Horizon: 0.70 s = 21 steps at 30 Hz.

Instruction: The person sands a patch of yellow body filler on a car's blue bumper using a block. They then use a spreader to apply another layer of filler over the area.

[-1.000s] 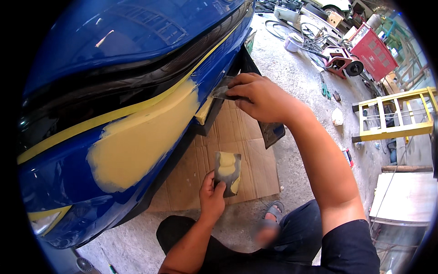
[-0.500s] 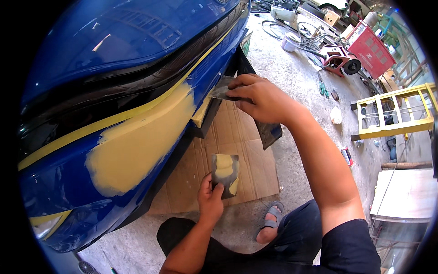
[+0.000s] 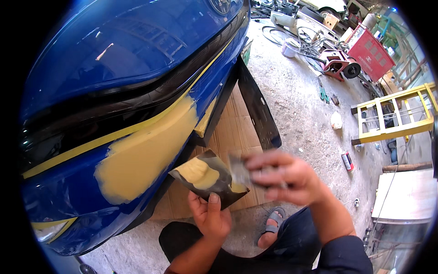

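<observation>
My left hand [image 3: 210, 214] grips a dark mixing plate [image 3: 226, 194] carrying a thick lump of yellow putty [image 3: 197, 171], tilted below the vehicle panel. My right hand [image 3: 287, 180], smeared by motion, holds a blurred thin spreader [image 3: 239, 168] at the plate's right edge; contact is unclear. Above and left, the blue bodywork [image 3: 114, 55] has a glossy black band, a yellow masking-tape strip [image 3: 77, 150] and a broad smooth patch of yellow filler [image 3: 141, 155]. A narrower filler section [image 3: 204, 121] runs along the lower trim beside a hanging black piece [image 3: 255, 105].
Flattened cardboard [image 3: 232, 125] lies under the bodywork. On the concrete floor at right are a red machine box [image 3: 369, 50], hoses and tools, a yellow ladder [image 3: 392, 132], a can [image 3: 347, 160] and a pale board [image 3: 397, 192]. My sandaled foot [image 3: 269, 230] is below.
My right hand has moved down from the trim, with the spreader, to the plate. My left hand has raised and tilted the plate leftward.
</observation>
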{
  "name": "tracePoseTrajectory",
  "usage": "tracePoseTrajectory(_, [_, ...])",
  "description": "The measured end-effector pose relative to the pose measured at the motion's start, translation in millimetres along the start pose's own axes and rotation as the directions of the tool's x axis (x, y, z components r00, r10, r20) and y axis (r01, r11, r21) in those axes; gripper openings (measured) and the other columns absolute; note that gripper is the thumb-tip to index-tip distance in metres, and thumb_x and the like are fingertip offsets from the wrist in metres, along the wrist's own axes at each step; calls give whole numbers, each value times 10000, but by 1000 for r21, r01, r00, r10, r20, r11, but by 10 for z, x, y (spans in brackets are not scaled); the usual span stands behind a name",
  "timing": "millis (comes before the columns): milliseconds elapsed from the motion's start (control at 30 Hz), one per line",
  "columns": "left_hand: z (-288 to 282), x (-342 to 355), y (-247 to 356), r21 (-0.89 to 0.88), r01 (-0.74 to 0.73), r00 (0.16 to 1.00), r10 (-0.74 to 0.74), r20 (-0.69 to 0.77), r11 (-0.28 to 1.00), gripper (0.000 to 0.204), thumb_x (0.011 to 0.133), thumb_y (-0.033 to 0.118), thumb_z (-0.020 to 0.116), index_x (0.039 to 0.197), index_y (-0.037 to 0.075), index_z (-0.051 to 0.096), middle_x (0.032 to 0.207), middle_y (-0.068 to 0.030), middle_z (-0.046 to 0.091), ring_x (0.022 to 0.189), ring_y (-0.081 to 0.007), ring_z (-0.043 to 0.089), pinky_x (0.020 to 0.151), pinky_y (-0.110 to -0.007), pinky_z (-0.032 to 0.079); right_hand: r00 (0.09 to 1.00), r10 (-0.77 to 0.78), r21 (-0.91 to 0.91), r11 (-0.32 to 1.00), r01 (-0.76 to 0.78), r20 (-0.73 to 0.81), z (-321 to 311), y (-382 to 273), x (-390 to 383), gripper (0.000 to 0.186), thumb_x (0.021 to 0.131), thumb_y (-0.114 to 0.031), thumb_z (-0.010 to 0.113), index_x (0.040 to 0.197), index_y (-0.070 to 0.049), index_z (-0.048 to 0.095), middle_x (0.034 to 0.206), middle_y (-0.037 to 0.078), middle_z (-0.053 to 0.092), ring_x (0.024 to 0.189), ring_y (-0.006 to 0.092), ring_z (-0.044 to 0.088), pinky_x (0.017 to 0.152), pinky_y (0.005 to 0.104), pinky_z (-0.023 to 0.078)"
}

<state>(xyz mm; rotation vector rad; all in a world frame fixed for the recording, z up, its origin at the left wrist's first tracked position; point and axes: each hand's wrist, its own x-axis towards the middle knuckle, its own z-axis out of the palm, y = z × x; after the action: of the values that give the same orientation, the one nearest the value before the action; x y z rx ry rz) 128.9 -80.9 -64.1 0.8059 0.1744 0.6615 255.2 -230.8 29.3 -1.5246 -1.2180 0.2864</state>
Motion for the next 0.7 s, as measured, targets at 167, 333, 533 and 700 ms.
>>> tracePoseTrajectory(167, [169, 55, 119, 47, -118, 993, 118, -2, 992, 495, 907, 16, 466, 1365, -14, 280, 1330, -156, 452, 1202, -252, 482, 1044, -418, 368, 998, 62, -162, 985, -62, -9, 145, 62, -316, 346, 761, -44, 701, 1105, -46, 665, 1187, 161, 563, 1170, 369, 512, 985, 431, 411])
tracePoseTrajectory(333, [-31, 89, 164, 139, -223, 974, 216, 65, 965, 484, 899, 13, 471, 1351, -19, 300, 1316, -150, 451, 1191, -241, 470, 1042, -395, 354, 991, 85, -451, 884, -125, -107, 17, 73, -170, 358, 747, -43, 677, 1103, -37, 636, 1152, 155, 574, 1126, 396, 526, 979, 457, 417])
tracePoseTrajectory(533, [-56, 42, 76, 210, -215, 977, 208, 54, 954, 490, 885, 13, 494, 1338, -28, 313, 1328, -171, 417, 1213, -240, 427, 1036, -382, 340, 994, 46, -686, 720, -103, -101, 157, -196, -51, 378, 684, -61, 686, 1060, -78, 649, 1146, 110, 588, 1123, 386, 530, 949, 457, 434])
tracePoseTrajectory(700, [6, 44, 85, 235, -220, 976, 215, 46, 947, 487, 886, 24, 500, 1332, -46, 319, 1318, -173, 435, 1197, -256, 449, 1033, -386, 342, 999, 49, -793, 608, -34, -6, 418, -166, -58, 344, 690, -89, 652, 1034, -100, 668, 1146, 81, 582, 1137, 381, 516, 905, 449, 422])
